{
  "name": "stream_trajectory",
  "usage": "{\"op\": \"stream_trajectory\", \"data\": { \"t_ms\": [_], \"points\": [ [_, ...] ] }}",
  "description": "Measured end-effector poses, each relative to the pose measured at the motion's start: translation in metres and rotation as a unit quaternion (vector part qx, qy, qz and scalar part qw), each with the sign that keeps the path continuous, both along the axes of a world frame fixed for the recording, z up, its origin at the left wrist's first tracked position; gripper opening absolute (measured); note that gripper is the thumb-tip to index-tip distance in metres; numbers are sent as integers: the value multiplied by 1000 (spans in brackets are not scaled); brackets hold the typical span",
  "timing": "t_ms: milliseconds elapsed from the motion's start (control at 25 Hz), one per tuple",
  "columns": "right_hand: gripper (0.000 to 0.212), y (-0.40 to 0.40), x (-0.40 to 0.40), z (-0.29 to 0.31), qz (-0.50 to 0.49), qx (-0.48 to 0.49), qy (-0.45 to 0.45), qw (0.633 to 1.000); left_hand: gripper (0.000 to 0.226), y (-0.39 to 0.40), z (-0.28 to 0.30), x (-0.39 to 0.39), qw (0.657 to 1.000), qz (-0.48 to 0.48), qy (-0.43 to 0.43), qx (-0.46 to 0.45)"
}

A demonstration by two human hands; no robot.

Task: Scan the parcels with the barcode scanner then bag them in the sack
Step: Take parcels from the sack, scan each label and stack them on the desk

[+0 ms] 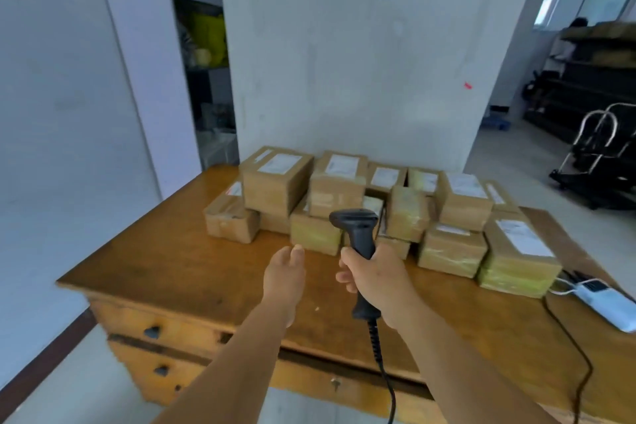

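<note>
right hand (373,274) wrapped round the handle of the black barcode scanner (358,234), held upright above the wooden desk (179,268), head pointing toward the parcels (378,206). coiled black cable (380,354) hanging from the butt of the handle and dropping past the front edge. left hand (284,274) stretched forward just beside the right one, fingers straight and together, palm down, holding nothing, hovering over bare wood short of the boxes. both forearms bare, reaching in from the bottom of the view.

roughly fourteen brown cardboard boxes heaped in two layers along the far edge of the desk against a grey wall (344,45); exact count hard to give, some half hidden behind others. several wrapped in clear yellowish tape. white shipping labels (523,237) on most tops, print too blurred to read. no brand legible on the scanner.

one white handheld device (605,303) with a dark keypad lying at the right end of the desk, near the nearest box, a thin black wire (571,348) running past it. three dark drawer knobs (151,332) visible on the desk front. one metal trolley (599,155) on the floor at far right.
</note>
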State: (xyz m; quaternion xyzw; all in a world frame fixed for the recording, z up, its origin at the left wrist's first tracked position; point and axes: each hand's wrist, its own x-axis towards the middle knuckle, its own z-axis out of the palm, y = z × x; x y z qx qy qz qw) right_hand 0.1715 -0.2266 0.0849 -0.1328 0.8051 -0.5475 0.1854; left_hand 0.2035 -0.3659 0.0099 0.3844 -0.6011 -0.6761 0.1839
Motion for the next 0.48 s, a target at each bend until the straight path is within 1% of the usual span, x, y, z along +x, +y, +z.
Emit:
{"op": "stream_trajectory", "data": {
  "t_ms": [160, 280, 400, 480],
  "points": [
    [31, 25, -67, 38, 3, -15, 5, 1000, 54, 18, 34, -76, 1000, 0, 6, -14],
    [23, 24, -104, 57, 13, -36, 7, 999, 57, 14, 55, -109, 997, 0, -6, -76],
    [18, 12, -128, 70, 12, -54, -33, 998, 61, -1, 64, -129, 993, 5, -17, -119],
    [16, 1, -143, 81, 21, -74, -70, 995, 62, -17, 66, -143, 991, 11, -22, -129]
  ]
}}
